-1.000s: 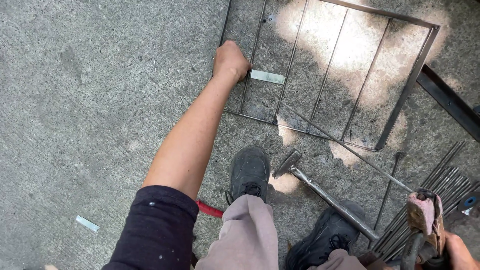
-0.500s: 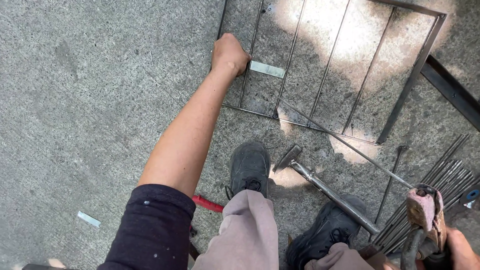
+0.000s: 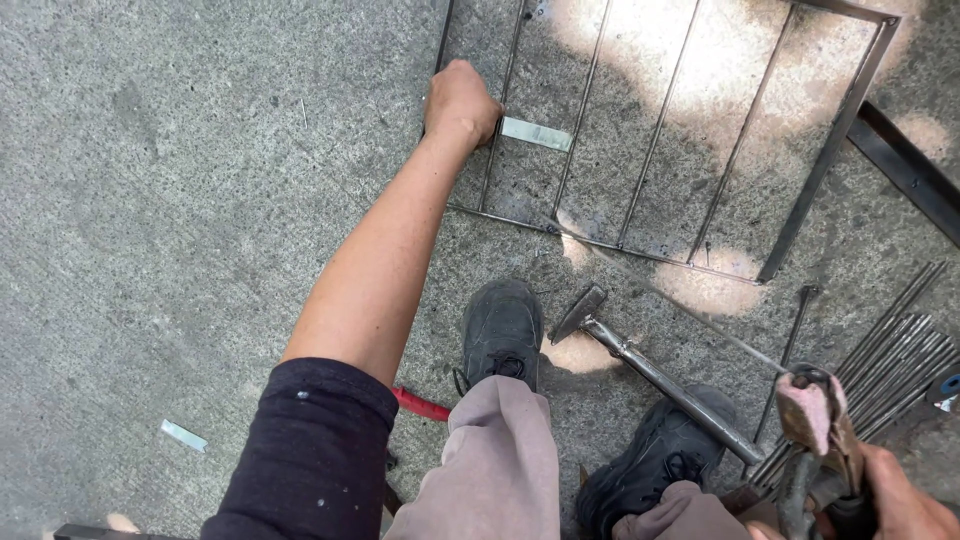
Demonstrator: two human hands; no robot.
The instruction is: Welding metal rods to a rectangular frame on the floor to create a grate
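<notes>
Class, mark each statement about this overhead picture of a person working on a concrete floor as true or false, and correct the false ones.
1. The left hand grips a bar of the grey welded metal grille frame lying on the rough concrete floor. True.
2. The steel hammer with a metal handle is held in the left hand. False: it lies on the floor by the black shoes.
3. The right hand holds a clamp-like tool with a pinkish head. True.
4. The bundle of thin steel rods lies on the left of the picture. False: it lies at the right edge.
</notes>
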